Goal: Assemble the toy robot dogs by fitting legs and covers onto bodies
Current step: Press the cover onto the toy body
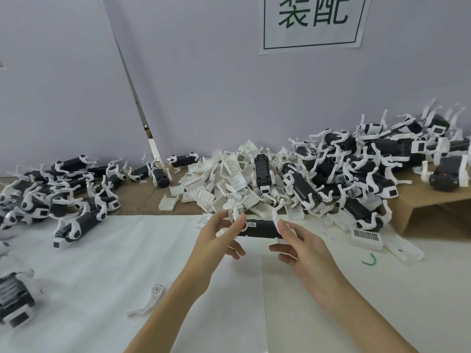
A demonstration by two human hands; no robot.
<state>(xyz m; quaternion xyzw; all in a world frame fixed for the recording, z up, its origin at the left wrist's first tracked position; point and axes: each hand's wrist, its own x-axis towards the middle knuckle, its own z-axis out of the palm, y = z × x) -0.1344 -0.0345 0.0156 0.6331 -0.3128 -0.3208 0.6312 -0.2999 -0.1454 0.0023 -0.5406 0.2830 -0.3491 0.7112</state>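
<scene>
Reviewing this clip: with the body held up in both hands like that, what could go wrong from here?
1. The black body is pinched only at its ends by the left hand and right hand, above the table; a hard push on a leg could make it slip.
2. The cover pile sits just behind; a slip could scatter it.
3. The loose white leg lies near the left forearm and might get swept aside.

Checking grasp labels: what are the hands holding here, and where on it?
Both hold one black toy dog body above the table. The left hand pinches its left end, by the white leg; the right hand grips its right end.
</scene>
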